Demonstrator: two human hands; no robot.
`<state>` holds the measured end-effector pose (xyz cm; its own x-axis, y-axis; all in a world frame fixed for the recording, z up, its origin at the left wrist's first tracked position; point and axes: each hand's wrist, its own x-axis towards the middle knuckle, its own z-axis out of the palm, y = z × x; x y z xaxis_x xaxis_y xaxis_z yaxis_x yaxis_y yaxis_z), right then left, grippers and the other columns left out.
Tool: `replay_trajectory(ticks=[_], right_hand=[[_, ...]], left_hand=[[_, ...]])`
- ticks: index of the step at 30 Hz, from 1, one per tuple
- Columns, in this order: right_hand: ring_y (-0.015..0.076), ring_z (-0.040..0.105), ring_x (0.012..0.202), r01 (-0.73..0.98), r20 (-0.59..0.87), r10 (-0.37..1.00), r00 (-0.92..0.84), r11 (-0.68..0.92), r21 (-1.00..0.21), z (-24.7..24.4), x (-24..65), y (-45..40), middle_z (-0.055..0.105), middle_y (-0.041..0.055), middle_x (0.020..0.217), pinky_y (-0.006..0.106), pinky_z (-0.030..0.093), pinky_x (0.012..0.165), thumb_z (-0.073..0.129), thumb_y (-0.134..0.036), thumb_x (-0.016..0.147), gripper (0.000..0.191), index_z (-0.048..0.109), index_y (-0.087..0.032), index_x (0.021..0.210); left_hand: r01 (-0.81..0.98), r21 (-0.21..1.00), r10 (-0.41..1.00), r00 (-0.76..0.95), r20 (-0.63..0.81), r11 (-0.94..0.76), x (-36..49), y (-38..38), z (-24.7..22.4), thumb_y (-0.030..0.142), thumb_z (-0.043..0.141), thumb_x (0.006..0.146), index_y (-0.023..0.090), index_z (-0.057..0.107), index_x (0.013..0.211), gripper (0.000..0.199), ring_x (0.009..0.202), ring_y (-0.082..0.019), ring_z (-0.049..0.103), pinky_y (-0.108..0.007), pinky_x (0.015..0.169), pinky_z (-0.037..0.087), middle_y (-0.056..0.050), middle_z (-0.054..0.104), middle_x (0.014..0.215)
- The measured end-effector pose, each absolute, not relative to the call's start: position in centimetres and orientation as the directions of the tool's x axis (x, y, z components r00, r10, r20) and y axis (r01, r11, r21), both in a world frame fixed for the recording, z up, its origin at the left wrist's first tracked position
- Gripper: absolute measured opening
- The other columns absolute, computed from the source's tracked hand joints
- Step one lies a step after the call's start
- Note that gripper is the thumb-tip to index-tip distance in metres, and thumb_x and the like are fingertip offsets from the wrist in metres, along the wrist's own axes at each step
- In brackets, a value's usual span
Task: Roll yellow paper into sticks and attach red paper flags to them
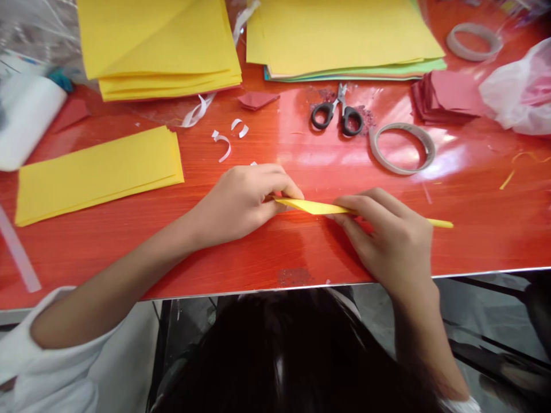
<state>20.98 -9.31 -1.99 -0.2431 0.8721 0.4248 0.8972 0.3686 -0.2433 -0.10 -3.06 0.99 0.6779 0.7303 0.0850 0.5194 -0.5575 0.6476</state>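
Note:
Between my hands, close to the table's front edge, a narrow yellow paper strip (316, 207) is stretched, folded or rolled thin. My left hand (245, 198) pinches its left end between thumb and fingers. Farther right, my right hand (383, 229) grips it with thumb below and fingers on top. Past the right hand the strip's thin end sticks out. Part of the strip lies hidden under the right hand. Left of my hands is a pile of cut yellow paper strips (99, 172).
Black-handled scissors (340, 109) lie slightly spread beyond my hands, beside a tape roll (402, 148). Farther back are yellow sheets (163, 46), a stack of coloured paper (344, 34), dark red paper pieces (447, 94) and another tape roll (473, 42). White curled scraps (222, 146) are scattered about.

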Motion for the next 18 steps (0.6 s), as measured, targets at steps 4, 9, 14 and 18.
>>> replay_trajectory(ticks=[4, 9, 14, 18], right_hand=[[0.0140, 0.059, 0.066, 0.892, 0.434, 0.863, -0.260, 0.387, -0.235, -2.09, 21.16, -9.25, 0.064, 0.0023, 0.076, 0.026, 0.041, 0.056, 0.053, -0.027, 0.087, 0.012, 0.063, -0.021, 0.087], [0.0125, 0.059, 0.064, 0.882, 0.398, 0.876, -0.272, 0.393, -0.261, -2.09, 21.18, -9.20, 0.064, 0.0021, 0.072, 0.025, 0.040, 0.056, 0.052, -0.028, 0.088, 0.016, 0.064, -0.019, 0.086], [0.0120, 0.058, 0.061, 0.887, 0.381, 0.874, -0.300, 0.403, -0.225, -1.87, 21.15, -9.21, 0.066, 0.0014, 0.071, 0.025, 0.038, 0.055, 0.049, -0.028, 0.089, 0.017, 0.063, -0.019, 0.093], [0.0109, 0.056, 0.055, 0.875, 0.400, 0.848, -0.349, 0.447, -0.186, -1.73, 21.33, -9.10, 0.067, 0.0008, 0.070, 0.025, 0.037, 0.054, 0.047, -0.027, 0.090, 0.017, 0.061, -0.019, 0.091]], left_hand=[[0.503, 0.616, 0.706, 0.697, 0.125, -0.606, -0.25, -3.06, 0.74, 0.018, 0.048, 0.084, 0.022, 0.064, 0.091, 0.018, 0.084, -0.013, 0.060, -0.024, 0.073, 0.041, -0.001, 0.065, 0.094], [0.502, 0.586, 0.687, 0.715, 0.133, -0.636, -0.51, -3.05, 0.49, 0.020, 0.046, 0.087, 0.024, 0.064, 0.094, 0.020, 0.088, -0.013, 0.061, -0.024, 0.075, 0.042, 0.000, 0.067, 0.095], [0.486, 0.559, 0.645, 0.755, 0.117, -0.672, -0.73, -2.90, 0.46, 0.021, 0.047, 0.087, 0.023, 0.063, 0.098, 0.020, 0.090, -0.014, 0.062, -0.024, 0.075, 0.042, -0.001, 0.067, 0.098], [0.496, 0.566, 0.655, 0.748, 0.106, -0.658, -0.82, -2.84, 0.70, 0.022, 0.049, 0.087, 0.024, 0.066, 0.094, 0.019, 0.080, -0.013, 0.063, -0.022, 0.069, 0.041, 0.000, 0.070, 0.091]])
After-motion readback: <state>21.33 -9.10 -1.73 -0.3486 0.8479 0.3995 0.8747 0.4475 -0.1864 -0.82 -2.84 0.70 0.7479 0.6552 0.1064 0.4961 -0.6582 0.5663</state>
